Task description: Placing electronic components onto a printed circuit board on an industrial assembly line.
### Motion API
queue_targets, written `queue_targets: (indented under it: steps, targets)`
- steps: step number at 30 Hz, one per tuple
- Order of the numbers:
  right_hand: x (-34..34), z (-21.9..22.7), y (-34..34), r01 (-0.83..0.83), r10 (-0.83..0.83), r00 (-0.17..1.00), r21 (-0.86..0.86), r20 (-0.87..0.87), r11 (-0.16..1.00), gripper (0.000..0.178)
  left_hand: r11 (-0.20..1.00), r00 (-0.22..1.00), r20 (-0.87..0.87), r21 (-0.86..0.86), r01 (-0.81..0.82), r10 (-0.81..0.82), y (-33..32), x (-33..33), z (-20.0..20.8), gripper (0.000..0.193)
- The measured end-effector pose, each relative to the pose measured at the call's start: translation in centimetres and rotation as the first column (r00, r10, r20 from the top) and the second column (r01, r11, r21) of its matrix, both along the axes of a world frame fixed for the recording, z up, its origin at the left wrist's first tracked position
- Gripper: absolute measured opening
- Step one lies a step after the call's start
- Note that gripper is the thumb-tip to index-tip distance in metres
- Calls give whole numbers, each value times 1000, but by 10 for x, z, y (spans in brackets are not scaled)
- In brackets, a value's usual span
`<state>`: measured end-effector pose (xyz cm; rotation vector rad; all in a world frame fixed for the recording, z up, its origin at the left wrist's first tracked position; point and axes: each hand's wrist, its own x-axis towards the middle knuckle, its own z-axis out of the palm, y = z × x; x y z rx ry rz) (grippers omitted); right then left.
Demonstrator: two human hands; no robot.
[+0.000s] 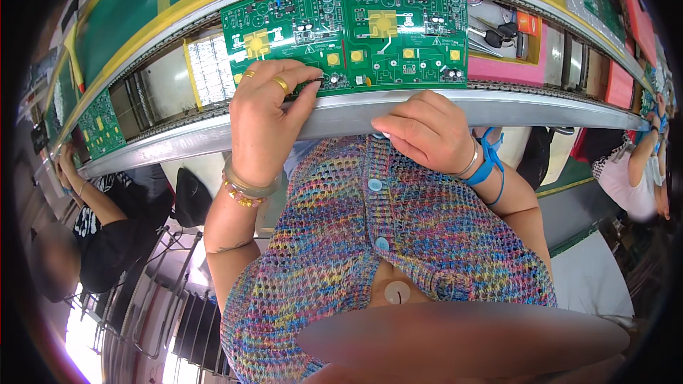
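Note:
A green circuit board [370, 50] made of two matching halves lies across the conveyor in front of me. It carries yellow square pads, black and blue parts and white printed outlines. Over its lower left part, my left hand [272, 110] has thumb and forefinger brought together close to the board's surface; whatever may be between them is too small to name. My right hand [430, 131] is at the near metal rail [341, 115], below the board's right half. Its fingers are curled and closed, with the tips by the rail, and their contents cannot be made out.
Chain tracks [569, 102] run along the conveyor. Beyond the board's right end lies a yellow-edged tray [530, 43] with dark-handled tools, beside a pink surface [491, 69]. Another green board [101, 124] is farther left, by a co-worker's arm [99, 203]. Another person [633, 178] is at far right.

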<state>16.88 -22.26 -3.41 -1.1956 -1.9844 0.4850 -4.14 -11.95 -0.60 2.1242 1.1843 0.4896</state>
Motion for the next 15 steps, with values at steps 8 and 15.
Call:
queue_targets:
  steps: [8, 15]
  targets:
    - [0, -4, -2, -9, 10, 999, 13, -46, 1000, 34, 1000, 1000, -21, 23, 12, -11, 0, 2, 2, 16]
    - [-1, -3, 0, -2, 3, 999, 27, -46, 1000, 34, 963, 987, -61, 220, 156, -146, 3, 4, 4, 16]
